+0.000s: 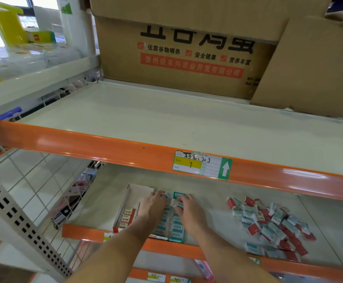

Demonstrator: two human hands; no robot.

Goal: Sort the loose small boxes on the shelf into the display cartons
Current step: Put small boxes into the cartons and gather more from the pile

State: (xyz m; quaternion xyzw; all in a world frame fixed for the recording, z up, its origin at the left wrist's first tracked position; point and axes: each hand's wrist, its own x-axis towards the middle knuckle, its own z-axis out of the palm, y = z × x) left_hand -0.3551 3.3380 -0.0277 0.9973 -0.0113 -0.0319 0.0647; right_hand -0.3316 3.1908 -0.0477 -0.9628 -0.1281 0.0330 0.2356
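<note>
Cartons (171,227) lie lengthwise front-to-back — both hands (153,206) on them.

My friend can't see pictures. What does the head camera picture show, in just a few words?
Two hands, the left hand and right hand, rest on teal small boxes packed in a display carton on an orange-edged shelf. A pile of loose red and teal small boxes lies to the right, and a red-box carton sits to the left.
</note>
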